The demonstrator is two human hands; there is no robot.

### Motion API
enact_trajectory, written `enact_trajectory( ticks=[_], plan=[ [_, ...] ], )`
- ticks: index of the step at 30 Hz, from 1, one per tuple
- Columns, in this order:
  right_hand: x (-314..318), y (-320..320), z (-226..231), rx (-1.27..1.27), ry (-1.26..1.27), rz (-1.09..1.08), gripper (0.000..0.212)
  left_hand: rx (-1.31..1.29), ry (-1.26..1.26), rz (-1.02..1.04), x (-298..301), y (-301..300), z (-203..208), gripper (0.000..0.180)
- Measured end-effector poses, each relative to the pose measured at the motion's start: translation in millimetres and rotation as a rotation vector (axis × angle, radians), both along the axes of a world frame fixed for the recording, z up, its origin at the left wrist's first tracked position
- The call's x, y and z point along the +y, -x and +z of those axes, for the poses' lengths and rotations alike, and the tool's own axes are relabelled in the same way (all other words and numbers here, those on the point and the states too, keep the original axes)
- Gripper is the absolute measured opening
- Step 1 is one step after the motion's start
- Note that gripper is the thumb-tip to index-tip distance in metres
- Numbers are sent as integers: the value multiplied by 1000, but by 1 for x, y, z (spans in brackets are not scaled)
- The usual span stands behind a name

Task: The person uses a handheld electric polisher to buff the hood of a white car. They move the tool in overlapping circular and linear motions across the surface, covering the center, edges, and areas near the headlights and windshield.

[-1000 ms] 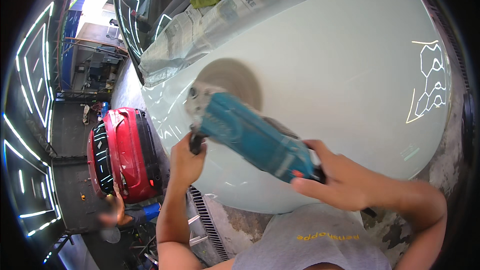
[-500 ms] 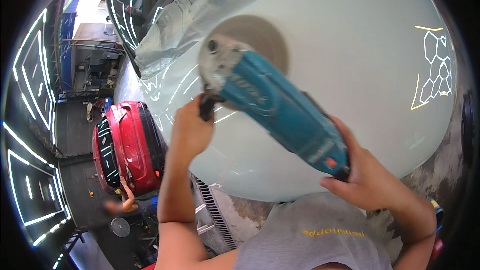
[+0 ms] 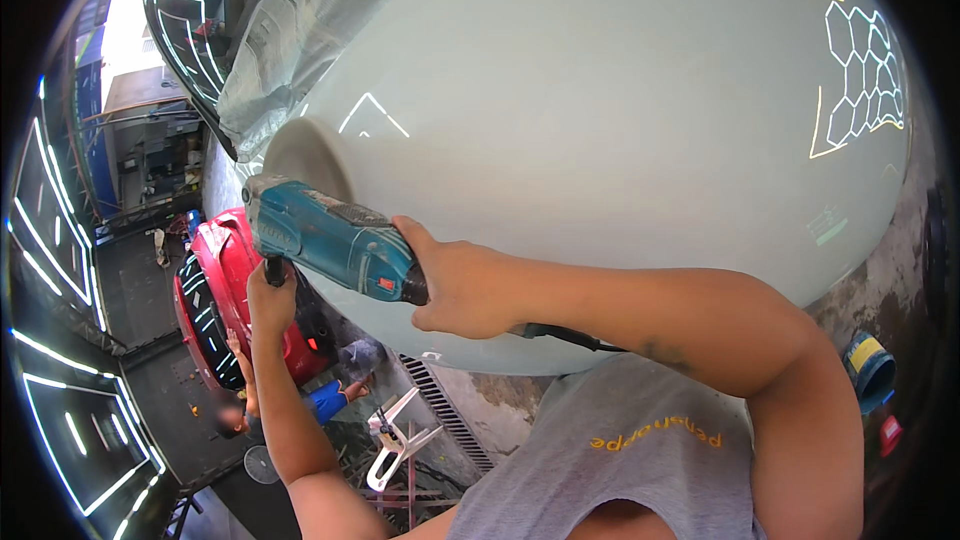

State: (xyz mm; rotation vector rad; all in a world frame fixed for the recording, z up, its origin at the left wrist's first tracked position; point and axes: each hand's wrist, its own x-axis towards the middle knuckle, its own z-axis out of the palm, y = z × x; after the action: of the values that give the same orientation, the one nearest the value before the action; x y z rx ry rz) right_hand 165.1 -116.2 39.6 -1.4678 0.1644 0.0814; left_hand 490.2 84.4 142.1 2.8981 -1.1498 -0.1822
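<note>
Leftward slid my teal polisher (image 3: 335, 245), its round pad (image 3: 308, 155) near crinkled paper (image 3: 268, 55); smooth, curved panel (image 3: 600, 130) spreads wide rightward. My right hand (image 3: 465, 285) wraps the tool's rear, my left hand (image 3: 271, 305) its black handle (image 3: 274, 271).

Red car (image 3: 222, 252) left of and behind the left fingers (image 3: 286, 302), partly hidden. Co-worker in blue shorts (image 3: 327, 402) below those fingers, well apart, arm stretched to the red car; contact unclear. Grey round disc, maybe a fan (image 3: 260, 465), further below same fingers. White plastic stool or chair (image 3: 395, 450) below the right fingers (image 3: 413, 233); drain grate (image 3: 447, 415) just right of it. Blue bucket with yellow band (image 3: 872, 375) far right of and lower than right fingers, small red item (image 3: 890, 434) near it. Strip lights (image 3: 75, 427) far left of left fingers.
</note>
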Motion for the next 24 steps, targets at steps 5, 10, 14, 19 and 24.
enact_trajectory(
  ticks=[5, 10, 14, 19, 24],
  plan=[
    [7, -3, -4, -42, 45, 18, 110, 122, 99, 102, 39, -1, -19, 3],
    [0, 68, 11, 71, 101, 75, 109, 84, 104, 72, 51, 68, -42, 4],
    [-6, 155, 26, 205, 152, -6, 107, 115, 137, 9, 6, 144, -45, 24],
    [3, 288, 30, 210, 279, -457, 102, 80, 159, -230, -85, 252, -49, 45],
    [30, 381, 35, 552, 166, -868, 90, 259, 54, -452, -156, 358, -40, 37]
  ],
)
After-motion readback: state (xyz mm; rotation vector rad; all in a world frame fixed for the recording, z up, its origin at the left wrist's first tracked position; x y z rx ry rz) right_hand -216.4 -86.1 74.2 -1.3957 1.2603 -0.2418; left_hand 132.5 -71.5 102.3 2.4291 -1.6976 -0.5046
